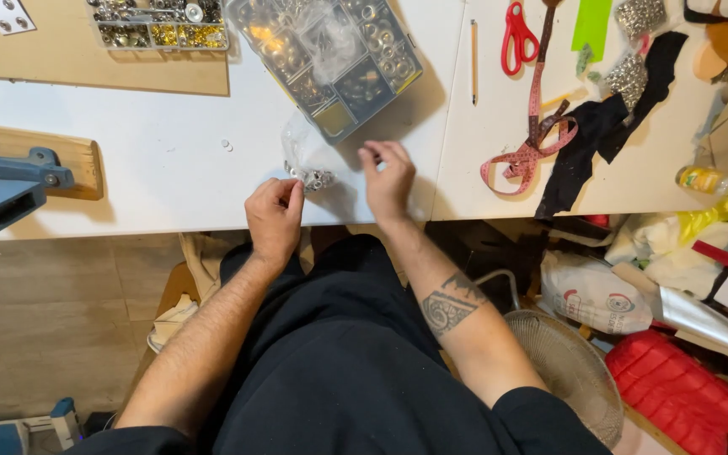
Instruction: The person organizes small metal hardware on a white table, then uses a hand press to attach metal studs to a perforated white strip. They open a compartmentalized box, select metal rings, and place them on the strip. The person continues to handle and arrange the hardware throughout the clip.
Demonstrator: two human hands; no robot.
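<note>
hands (274, 221) (389, 179) pinching clear bag (309, 160) of eyelets (318, 179); could spill across table (170, 160) if tipped.

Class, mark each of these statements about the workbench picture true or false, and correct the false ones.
1. Both hands grip a clear plastic bag of small metal pieces. True: the left hand and right hand pinch the clear plastic bag.
2. The scissors have blue handles. False: the scissors have red handles.
3. A pencil lies on the white table. True: the pencil lies on the white table.
4. The compartment box lies right of the scissors. False: the compartment box lies left of them.
5. A blue tool sits at the left edge. True: the blue tool.
</note>
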